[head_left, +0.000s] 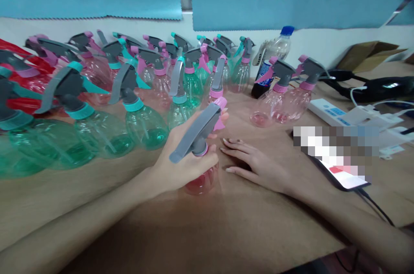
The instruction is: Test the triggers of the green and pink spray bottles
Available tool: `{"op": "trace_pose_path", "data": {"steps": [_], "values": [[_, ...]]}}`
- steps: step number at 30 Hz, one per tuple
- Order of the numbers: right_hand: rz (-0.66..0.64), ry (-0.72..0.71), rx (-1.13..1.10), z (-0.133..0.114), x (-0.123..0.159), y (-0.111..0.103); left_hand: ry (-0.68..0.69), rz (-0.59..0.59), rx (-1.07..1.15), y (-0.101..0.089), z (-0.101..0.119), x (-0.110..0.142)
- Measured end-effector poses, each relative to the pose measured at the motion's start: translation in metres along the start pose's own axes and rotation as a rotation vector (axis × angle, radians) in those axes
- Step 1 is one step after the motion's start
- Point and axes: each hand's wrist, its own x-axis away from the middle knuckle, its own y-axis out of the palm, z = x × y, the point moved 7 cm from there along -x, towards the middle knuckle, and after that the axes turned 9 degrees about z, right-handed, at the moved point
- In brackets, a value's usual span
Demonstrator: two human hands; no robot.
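My left hand (181, 157) is wrapped round the neck of a pink spray bottle (202, 181) that stands on the brown table (155, 231). The bottle has a grey spray head with a pink nozzle and trigger, pointing away from me. My right hand (250, 159) rests on the table just right of that bottle, fingers stretched out and apart, holding nothing. Nearest on the left are green spray bottles (147, 125) with turquoise collars. Two pink spray bottles (263, 108) stand together beyond my right hand.
Rows of pink and green spray bottles fill the back left, near red plastic (21, 105). A drink bottle with a blue cap (286, 32) stands behind. At right lie a phone (351, 183) with its cable, a white power strip (326, 110) with plugs, and an open cardboard box (365, 58).
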Motion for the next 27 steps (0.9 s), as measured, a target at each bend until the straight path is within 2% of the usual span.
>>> {"op": "trace_pose_path", "data": {"steps": [3, 7, 16, 27], "values": [[-0.009, 0.004, 0.004, -0.0001, 0.0000, 0.0004, -0.016, -0.009, 0.147, 0.0017, -0.0006, -0.0003], [-0.014, 0.006, 0.008, 0.0000, -0.0001, 0.0009, -0.050, -0.009, 0.223, 0.0017, -0.0009, -0.0011], [-0.022, 0.006, 0.011, 0.0002, 0.0004, 0.0013, 0.002, 0.001, 0.230, 0.0011, -0.0001, -0.0010], [-0.008, 0.007, 0.011, -0.0002, -0.0004, 0.0004, 0.004, 0.047, 0.235, -0.0021, 0.0018, -0.0010]]}}
